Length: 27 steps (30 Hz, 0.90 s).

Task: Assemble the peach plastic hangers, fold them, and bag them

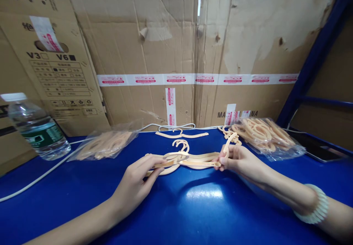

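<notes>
My left hand is closed on the left part of a beige plastic hanger, raised a little over the blue table. At its right end, my right hand pinches a small curved hook-shaped piece against or beside the tip; whether the two are joined I cannot tell. Behind and below the held hanger lie more beige hangers, overlapping, with their hooks pointing away from me. A single thin hanger rests farther back. Loose hook pieces are heaped beyond my right hand.
Clear bags of beige parts lie at the left and right. A water bottle stands far left, near a white cable. A dark flat device lies at right. Cardboard walls the back; a blue post rises at right.
</notes>
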### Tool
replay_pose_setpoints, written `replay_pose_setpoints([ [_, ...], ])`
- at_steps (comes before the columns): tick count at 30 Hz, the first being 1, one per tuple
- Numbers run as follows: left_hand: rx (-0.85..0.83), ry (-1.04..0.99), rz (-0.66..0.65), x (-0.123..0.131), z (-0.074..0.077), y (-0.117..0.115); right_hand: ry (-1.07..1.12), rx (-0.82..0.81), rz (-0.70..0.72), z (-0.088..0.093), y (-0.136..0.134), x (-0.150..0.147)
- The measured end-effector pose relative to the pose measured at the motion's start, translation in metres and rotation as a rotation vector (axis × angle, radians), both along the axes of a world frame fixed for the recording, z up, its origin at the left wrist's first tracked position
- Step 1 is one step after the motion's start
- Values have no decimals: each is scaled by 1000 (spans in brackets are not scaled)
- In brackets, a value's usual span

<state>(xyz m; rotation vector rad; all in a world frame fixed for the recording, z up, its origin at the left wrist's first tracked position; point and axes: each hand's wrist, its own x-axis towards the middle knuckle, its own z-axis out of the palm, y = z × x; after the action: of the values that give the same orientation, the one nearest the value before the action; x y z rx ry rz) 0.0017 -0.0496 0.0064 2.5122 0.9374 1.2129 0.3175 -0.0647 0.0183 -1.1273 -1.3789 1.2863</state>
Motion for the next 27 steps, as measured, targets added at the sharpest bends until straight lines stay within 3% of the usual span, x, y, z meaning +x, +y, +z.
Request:
replay_pose_setpoints([
  [4, -48, 14, -11, 1, 0, -1, -25, 46, -29, 2, -1, -1],
  [12, -97, -36, 96, 5, 7, -4, 88, 188, -154, 11, -2, -1],
  [19, 10, 31, 112, -2, 15, 3, 80, 268, -278, 40, 13, 44],
  [23, 228, 274, -21, -14, 21, 7, -302, 273, -97, 49, 20, 78],
  [27, 304, 565, -141, -16, 28, 2, -688, 220, 177, 51, 19, 92],
])
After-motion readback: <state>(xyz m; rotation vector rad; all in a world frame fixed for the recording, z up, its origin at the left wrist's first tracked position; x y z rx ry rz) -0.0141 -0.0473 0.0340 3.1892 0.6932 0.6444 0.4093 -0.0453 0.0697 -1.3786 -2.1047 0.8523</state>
